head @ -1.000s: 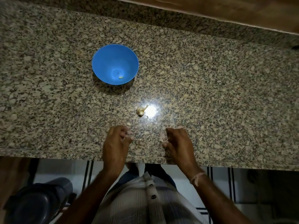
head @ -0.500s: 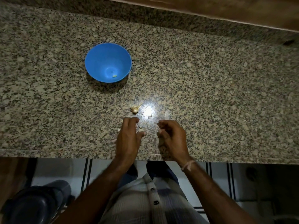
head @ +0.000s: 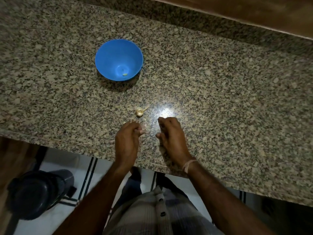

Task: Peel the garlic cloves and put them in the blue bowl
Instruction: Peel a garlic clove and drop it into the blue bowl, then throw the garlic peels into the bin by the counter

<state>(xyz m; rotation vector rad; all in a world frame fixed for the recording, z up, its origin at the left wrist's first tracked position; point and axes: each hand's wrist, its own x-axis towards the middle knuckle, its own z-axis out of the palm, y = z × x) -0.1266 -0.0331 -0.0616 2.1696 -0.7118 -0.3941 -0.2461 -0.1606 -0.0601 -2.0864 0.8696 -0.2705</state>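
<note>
Head view: speckled granite counter [head: 228, 102], polished, with a white glare spot [head: 166, 112] just beyond my right hand [head: 171, 135]. Blue bowl [head: 108, 53], round and smooth-walled, stands well beyond my hands, to the left; one pale peeled clove [head: 125, 74] lies in its bottom. Garlic bulb [head: 139, 111], papery, dry stem pointing right, lies on the stone between bowl and hands, near my left hand [head: 127, 139]. Left fingers curled, thumb pressed to forefinger; what they pinch I cannot tell. Right fingers loosely bent, thumb apart. Thread band [head: 188, 165] on right wrist. Dark round container [head: 39, 192] on the tiled floor, below left.
</note>
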